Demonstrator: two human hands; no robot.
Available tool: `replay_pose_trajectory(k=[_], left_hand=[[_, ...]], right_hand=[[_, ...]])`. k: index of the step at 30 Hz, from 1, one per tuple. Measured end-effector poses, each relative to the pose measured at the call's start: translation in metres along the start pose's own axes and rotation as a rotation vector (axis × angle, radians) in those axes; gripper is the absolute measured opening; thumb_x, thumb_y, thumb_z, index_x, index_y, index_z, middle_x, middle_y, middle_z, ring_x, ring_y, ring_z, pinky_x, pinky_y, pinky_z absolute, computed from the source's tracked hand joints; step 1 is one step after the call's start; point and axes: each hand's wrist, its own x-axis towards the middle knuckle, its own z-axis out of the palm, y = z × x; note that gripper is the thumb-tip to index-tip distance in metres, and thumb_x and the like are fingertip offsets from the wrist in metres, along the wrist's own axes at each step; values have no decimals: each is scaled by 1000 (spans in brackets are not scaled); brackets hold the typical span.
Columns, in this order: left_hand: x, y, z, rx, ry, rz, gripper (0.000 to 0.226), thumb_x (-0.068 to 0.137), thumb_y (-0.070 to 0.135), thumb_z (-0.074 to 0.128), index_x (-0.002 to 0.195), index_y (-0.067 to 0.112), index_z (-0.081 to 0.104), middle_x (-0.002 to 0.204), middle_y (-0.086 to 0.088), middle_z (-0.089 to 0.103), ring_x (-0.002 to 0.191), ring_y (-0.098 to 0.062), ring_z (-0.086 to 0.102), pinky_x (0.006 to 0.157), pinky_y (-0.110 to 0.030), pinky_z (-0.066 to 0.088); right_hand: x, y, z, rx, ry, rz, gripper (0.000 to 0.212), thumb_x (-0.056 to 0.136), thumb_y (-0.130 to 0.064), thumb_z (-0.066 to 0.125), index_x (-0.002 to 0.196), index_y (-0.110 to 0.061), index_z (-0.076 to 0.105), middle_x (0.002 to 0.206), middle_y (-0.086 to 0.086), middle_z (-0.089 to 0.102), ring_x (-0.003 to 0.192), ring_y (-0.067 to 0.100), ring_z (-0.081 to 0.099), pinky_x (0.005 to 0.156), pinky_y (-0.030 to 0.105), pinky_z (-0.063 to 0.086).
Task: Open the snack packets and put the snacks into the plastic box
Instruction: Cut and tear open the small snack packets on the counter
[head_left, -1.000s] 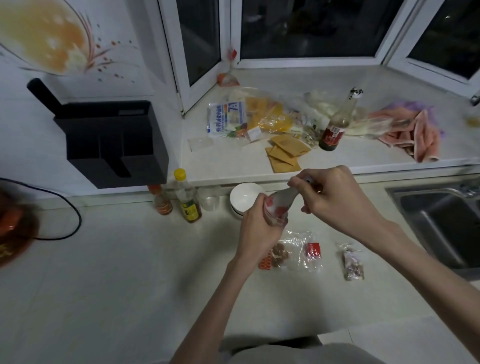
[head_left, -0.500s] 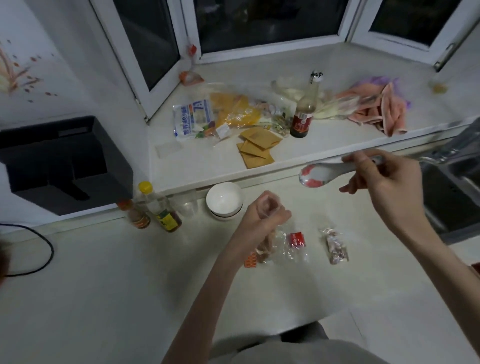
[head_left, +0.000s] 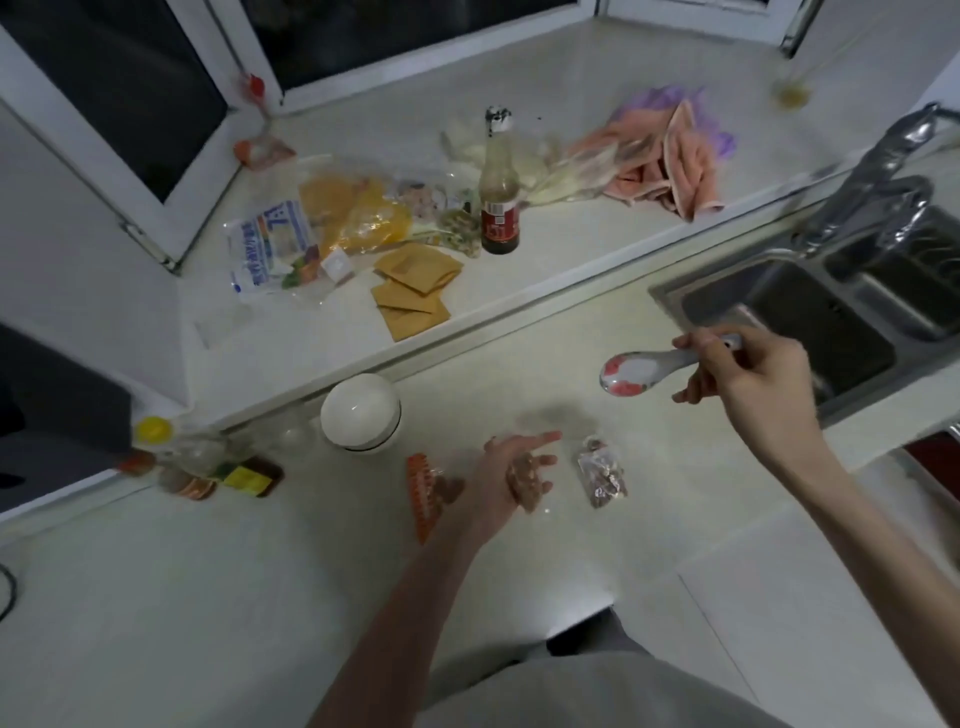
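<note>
My left hand (head_left: 511, 475) is down on the counter over a clear snack packet (head_left: 525, 486) of brown pieces, its lower fingers curled round it and the index finger pointing out. The packet's orange-red end (head_left: 423, 493) shows to the left of my wrist. A second small clear packet (head_left: 602, 474) of brown snacks lies just right of that hand. My right hand (head_left: 748, 374) is raised near the sink and pinches the handle of a white spoon (head_left: 641, 368) with red marks. I see no plastic box.
An upturned white bowl (head_left: 361, 413) stands behind the packets, with small bottles (head_left: 156, 441) to its left. The raised ledge holds a dark sauce bottle (head_left: 498, 208), brown sachets (head_left: 415, 291), bags and pink cloths (head_left: 670, 166). A steel sink (head_left: 831, 322) is at right.
The two hands came apart: my right hand drew the spoon off to the right toward the sink, and my left hand dropped onto the snack packet. The view tilted down and right.
</note>
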Motion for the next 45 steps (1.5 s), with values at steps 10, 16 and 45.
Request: replay_pose_trajectory(k=[10,16,45], left_hand=[[85,-61,61,416,-64,119,20,96,19,55,79,15,64,65,-16,55,51,-20,43,43,-30,21],[129,-97,95,592,-51,25,14,97,8,55,85,3,60,65,-13,54,47,-17,47,44,-25,35],[42,-23,-64,514,716,257,30,85,-5,49,96,18,64,75,-8,70,45,-16,60,36,-19,39]], right_hand=[[29,98,-47,-23,17,261,21,96,-14,51,84,-10,68,54,7,61,44,14,60,63,51,58],[36,145,-67,-37,-20,366,23,95,-12,51,81,-14,69,52,7,60,44,15,61,64,52,58],[55,135,49,124,-603,705,26,88,8,41,90,5,67,65,21,60,62,32,61,75,53,55]])
